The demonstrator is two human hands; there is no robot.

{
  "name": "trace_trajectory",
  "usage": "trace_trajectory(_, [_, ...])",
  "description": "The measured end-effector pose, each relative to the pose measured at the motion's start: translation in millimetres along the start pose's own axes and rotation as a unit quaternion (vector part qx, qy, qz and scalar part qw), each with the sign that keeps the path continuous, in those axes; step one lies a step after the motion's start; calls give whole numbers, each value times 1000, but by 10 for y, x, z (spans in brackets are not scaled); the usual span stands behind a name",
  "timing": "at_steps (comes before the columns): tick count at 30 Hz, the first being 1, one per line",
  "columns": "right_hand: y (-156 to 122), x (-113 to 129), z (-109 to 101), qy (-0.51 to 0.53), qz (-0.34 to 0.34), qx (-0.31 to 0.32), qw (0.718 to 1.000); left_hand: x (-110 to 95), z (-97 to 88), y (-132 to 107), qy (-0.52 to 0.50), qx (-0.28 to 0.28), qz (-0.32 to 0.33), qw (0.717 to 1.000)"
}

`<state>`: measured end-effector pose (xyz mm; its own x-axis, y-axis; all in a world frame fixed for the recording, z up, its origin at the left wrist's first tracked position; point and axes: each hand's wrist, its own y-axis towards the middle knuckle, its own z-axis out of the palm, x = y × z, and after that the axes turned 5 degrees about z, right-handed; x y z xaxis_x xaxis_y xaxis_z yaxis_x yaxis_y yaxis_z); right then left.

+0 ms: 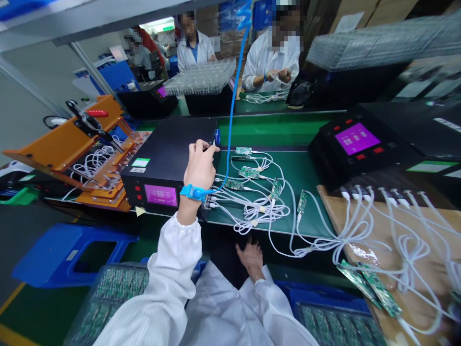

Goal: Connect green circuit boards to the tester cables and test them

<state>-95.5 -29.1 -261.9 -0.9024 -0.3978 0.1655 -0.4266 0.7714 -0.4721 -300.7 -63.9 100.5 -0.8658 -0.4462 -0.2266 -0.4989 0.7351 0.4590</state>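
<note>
White coat sleeves are seen lowest in the frame, flanked by trays of green circuit boards (111,293). The right hand (250,257) is laid slack, fingers spread, at lower centre. At mid-frame the left hand (200,166), banded by a blue wrist strap (192,192), is curled against the right edge of a black tester box (169,154); whether anything is pinched cannot be told. The box's long axis is run up-frame, its magenta screen (161,194) faced toward the camera.

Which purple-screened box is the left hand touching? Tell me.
The box left of the white cables: only on its top does the left hand rest.
</note>
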Motion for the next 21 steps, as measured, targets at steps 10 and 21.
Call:
trace_trajectory(10, [15,-18,19,7,-4,-8,1000,-20,-13,4,8,6,-5,1000])
trace_trajectory(21, [17,-11,22,9,-3,-2,1000,11,13,-6,1,-10,6,1000])
